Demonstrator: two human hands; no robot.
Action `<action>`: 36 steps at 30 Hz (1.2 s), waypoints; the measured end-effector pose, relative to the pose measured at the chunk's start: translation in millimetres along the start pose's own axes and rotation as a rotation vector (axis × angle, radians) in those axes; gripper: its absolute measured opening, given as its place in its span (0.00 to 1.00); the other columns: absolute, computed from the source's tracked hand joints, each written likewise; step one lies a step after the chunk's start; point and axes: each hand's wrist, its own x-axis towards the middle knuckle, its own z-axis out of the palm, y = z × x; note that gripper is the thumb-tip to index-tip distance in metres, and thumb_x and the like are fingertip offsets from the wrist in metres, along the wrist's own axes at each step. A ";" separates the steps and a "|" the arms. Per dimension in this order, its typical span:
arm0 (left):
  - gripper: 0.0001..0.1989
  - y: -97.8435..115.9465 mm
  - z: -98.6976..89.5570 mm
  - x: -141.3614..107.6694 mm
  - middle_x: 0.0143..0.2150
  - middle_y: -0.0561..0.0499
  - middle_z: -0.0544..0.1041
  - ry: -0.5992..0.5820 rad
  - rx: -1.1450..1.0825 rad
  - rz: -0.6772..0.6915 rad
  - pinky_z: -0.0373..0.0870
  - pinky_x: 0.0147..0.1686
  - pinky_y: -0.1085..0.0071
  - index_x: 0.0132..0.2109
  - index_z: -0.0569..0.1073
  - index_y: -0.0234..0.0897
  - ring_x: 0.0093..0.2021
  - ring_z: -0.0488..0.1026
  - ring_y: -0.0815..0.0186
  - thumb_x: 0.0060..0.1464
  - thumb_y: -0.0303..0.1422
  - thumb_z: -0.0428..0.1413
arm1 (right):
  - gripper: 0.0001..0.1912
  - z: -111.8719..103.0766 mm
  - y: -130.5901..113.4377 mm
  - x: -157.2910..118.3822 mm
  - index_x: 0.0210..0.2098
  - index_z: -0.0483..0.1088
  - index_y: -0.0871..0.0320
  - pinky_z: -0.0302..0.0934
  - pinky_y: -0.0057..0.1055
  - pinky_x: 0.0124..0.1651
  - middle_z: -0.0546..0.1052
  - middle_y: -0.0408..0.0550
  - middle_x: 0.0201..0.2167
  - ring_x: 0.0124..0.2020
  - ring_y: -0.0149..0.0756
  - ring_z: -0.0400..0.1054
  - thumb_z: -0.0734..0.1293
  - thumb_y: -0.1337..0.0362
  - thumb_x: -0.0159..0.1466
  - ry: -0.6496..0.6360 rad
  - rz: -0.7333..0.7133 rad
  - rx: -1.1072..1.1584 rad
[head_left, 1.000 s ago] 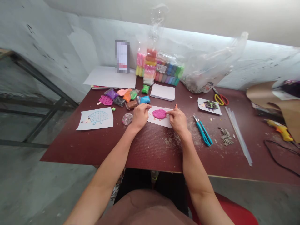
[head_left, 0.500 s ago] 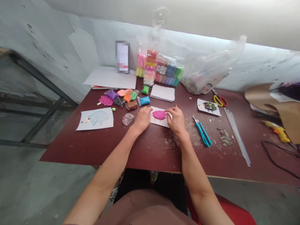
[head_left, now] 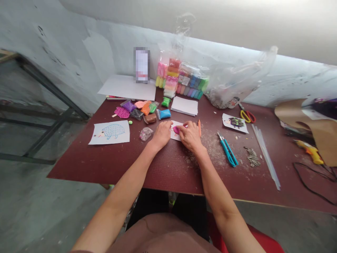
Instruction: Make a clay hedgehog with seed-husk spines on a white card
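Between my hands lies a small white card [head_left: 174, 136] with a flattened patch of pink clay [head_left: 176, 129] on it. My left hand [head_left: 162, 134], fingers bent, holds the card's left edge. The curled fingers of my right hand [head_left: 190, 135] press on the pink clay and cover its right part. Orange lines of a drawing show under the clay. Just right of that hand is an orange pencil [head_left: 199, 128]. A crumpled clear wrapper [head_left: 145, 133] lies left of my left hand.
Left stand clay packets [head_left: 150, 118] and a hedgehog drawing [head_left: 113, 132]. Behind are stacked paper [head_left: 184, 106] and bagged clay [head_left: 181, 82]. On the right lie a teal cutter [head_left: 228, 151], seeds [head_left: 252, 156], scissors [head_left: 246, 116], a decorated hedgehog card [head_left: 235, 123], clear sticks [head_left: 266, 156] and a yellow glue gun [head_left: 312, 153].
My right hand has moved left from the card's right side onto the pink clay, hiding much of it. The orange pencil is now uncovered. My left hand stays at the card's edge.
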 end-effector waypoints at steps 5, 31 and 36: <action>0.20 0.0 -0.7 0.4 0.53 0.39 0.82 -0.001 -0.023 -0.008 0.73 0.60 0.59 0.56 0.76 0.31 0.54 0.79 0.56 0.59 0.16 0.54 | 0.17 -1.5 -1.3 -2.3 0.52 0.82 0.49 0.54 0.44 0.55 0.74 0.55 0.50 0.48 0.46 0.63 0.62 0.64 0.73 0.032 -0.026 0.034; 0.21 -3.3 -0.9 0.8 0.53 0.40 0.81 -0.005 -0.077 -0.022 0.73 0.60 0.60 0.55 0.74 0.33 0.53 0.78 0.58 0.57 0.15 0.53 | 0.22 -0.2 -8.1 -0.4 0.57 0.80 0.46 0.51 0.42 0.51 0.73 0.56 0.52 0.49 0.48 0.60 0.59 0.67 0.74 -0.027 -0.055 -0.024; 0.20 -3.3 -0.8 0.9 0.53 0.38 0.80 -0.004 -0.076 -0.022 0.73 0.60 0.58 0.55 0.74 0.31 0.54 0.78 0.57 0.57 0.15 0.53 | 0.20 0.0 -9.5 0.9 0.54 0.82 0.45 0.50 0.42 0.50 0.73 0.56 0.50 0.48 0.48 0.59 0.59 0.64 0.75 -0.033 -0.050 -0.073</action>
